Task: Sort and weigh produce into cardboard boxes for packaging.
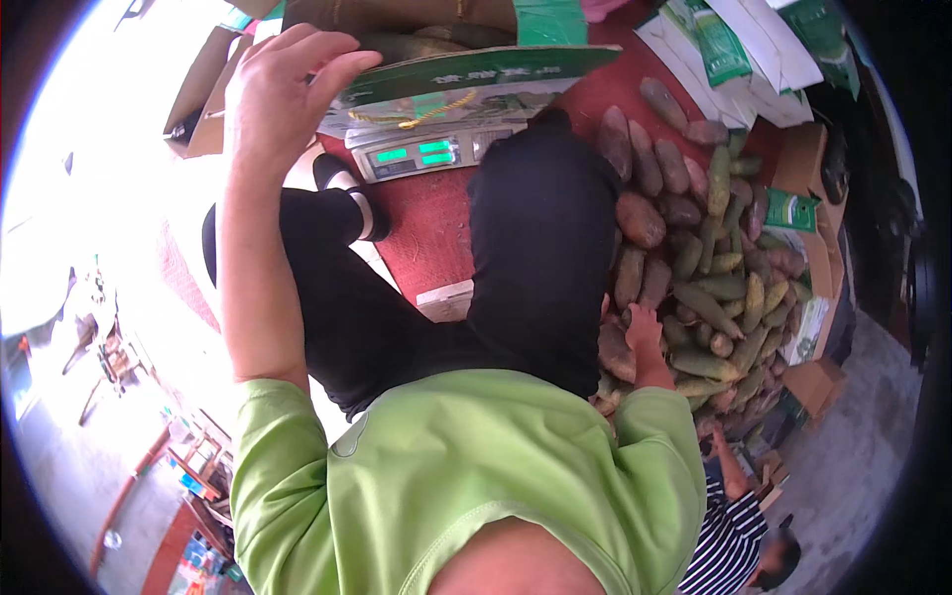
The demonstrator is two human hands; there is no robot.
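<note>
A printed green and white cardboard box (466, 77) with a yellow cord handle stands on a digital scale (426, 151) with lit green displays. My left hand (288, 84) grips the box's near left top edge, thumb and fingers bent over it. Long dark vegetables (426, 45) lie inside the box. At my right side my right hand (643, 325) reaches into a floor pile of long root vegetables. Its fingers are curled against a reddish root vegetable (615, 349); their tips are partly hidden. Greenish ones (706, 302) lie just beyond that hand.
My knees flank the red floor covering (426, 238) before the scale. Flat cardboard sheets (734, 50) lie at the far right. An opened carton (808, 288) borders the pile. Another person in a striped shirt (729, 540) is low on the right, with a hand at the pile.
</note>
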